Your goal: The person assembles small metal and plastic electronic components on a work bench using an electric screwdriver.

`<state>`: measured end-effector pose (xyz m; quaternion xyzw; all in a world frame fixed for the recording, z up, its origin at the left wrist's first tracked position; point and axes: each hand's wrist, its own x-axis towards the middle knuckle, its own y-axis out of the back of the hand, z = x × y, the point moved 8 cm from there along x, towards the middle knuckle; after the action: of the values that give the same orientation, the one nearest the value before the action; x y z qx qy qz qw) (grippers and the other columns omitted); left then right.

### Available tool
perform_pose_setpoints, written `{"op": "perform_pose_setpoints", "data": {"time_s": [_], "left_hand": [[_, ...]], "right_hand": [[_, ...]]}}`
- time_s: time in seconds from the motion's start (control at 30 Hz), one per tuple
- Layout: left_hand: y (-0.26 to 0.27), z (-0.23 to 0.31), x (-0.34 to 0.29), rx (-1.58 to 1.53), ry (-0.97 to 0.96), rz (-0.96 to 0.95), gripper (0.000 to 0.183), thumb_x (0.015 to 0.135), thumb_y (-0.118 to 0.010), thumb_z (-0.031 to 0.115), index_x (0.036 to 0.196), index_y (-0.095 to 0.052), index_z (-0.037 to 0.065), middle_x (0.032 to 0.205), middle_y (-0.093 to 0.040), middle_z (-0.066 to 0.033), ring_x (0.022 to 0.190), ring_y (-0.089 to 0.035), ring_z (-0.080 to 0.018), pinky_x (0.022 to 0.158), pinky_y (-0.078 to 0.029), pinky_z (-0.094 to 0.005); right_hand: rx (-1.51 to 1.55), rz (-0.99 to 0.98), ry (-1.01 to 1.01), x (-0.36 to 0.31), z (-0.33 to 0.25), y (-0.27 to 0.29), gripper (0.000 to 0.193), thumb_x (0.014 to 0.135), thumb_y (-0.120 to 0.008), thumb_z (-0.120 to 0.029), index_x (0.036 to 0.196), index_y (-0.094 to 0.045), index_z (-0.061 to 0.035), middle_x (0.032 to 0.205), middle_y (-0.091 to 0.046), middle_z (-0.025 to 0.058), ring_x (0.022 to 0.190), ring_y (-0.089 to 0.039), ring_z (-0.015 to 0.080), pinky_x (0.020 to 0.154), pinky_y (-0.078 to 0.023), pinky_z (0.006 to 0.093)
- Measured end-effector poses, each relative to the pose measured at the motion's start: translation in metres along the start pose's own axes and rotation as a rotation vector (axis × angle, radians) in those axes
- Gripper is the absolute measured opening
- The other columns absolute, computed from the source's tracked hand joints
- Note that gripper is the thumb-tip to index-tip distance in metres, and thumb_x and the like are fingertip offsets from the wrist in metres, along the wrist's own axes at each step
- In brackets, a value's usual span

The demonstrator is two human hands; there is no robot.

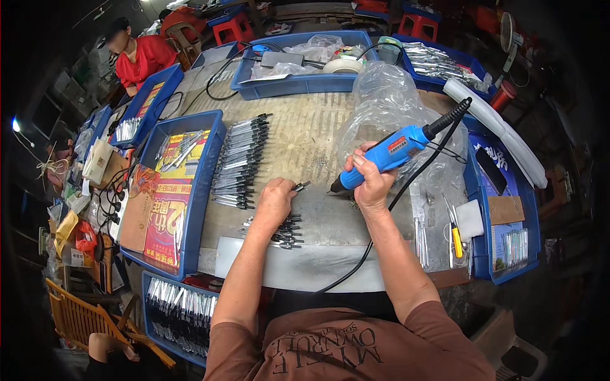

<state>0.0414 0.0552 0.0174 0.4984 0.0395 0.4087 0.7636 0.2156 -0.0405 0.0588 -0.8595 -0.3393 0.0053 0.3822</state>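
Observation:
My right hand is wrapped round a blue corded power tool with a black tapered nose and a thin tip. The tip points left and down, close to my left hand. My left hand pinches a slim dark pen-like piece, whose end sticks out toward the tool tip; most of it is hidden by the fingers. Under my left wrist lies a small heap of similar pen-like pieces. Beyond my left hand, a long row of silver-and-black pen-like pieces lies side by side on the table.
Blue trays stand at the left, back and right. Clear plastic bags lie behind the tool. Its black cord drops past my right forearm. A yellow-handled tool lies at the right. Another person sits at the far left.

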Motion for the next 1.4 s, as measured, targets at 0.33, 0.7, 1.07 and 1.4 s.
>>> {"op": "perform_pose_setpoints", "data": {"time_s": [0.33, 0.7, 1.07, 1.4], "left_hand": [[-0.003, 0.015, 0.002, 0.017, -0.062, -0.012, 0.011, 0.065, -0.061, 0.004, 0.075, -0.057, 0.001, 0.072, -0.055, -0.0132, 0.072, -0.053, -0.0305, 0.063, -0.042, -0.0368], [-0.010, 0.014, 0.004, 0.073, -0.079, -0.068, 0.010, 0.066, -0.061, 0.007, 0.072, -0.056, 0.001, 0.072, -0.054, -0.0125, 0.073, -0.052, -0.0309, 0.064, -0.042, -0.0384], [-0.012, 0.012, 0.002, 0.057, -0.099, -0.058, 0.008, 0.065, -0.062, 0.006, 0.067, -0.056, 0.001, 0.069, -0.054, -0.0123, 0.071, -0.052, -0.0306, 0.063, -0.042, -0.0382], [-0.012, 0.009, 0.003, -0.009, -0.086, -0.023, 0.006, 0.063, -0.062, 0.006, 0.064, -0.057, 0.001, 0.067, -0.054, -0.0115, 0.070, -0.053, -0.0296, 0.063, -0.043, -0.0377]], "right_hand": [[-0.008, -0.018, 0.006, 0.000, 0.002, 0.001, 0.028, 0.063, -0.061, -0.004, 0.087, -0.049, 0.0017, 0.074, -0.051, 0.0076, 0.058, -0.054, 0.0147, 0.051, -0.047, 0.0284], [0.014, -0.016, 0.016, 0.001, -0.001, -0.001, 0.028, 0.063, -0.061, -0.002, 0.088, -0.049, 0.0009, 0.074, -0.051, 0.0071, 0.060, -0.054, 0.0146, 0.051, -0.048, 0.0283], [0.010, -0.033, 0.005, -0.003, 0.001, -0.006, 0.028, 0.063, -0.061, -0.001, 0.088, -0.049, 0.0024, 0.072, -0.052, 0.0074, 0.058, -0.054, 0.0150, 0.051, -0.048, 0.0280], [-0.097, -0.165, -0.010, -0.004, 0.018, -0.050, 0.028, 0.064, -0.061, -0.004, 0.088, -0.049, 0.0031, 0.071, -0.053, 0.0055, 0.059, -0.053, 0.0127, 0.054, -0.046, 0.0253]]}}
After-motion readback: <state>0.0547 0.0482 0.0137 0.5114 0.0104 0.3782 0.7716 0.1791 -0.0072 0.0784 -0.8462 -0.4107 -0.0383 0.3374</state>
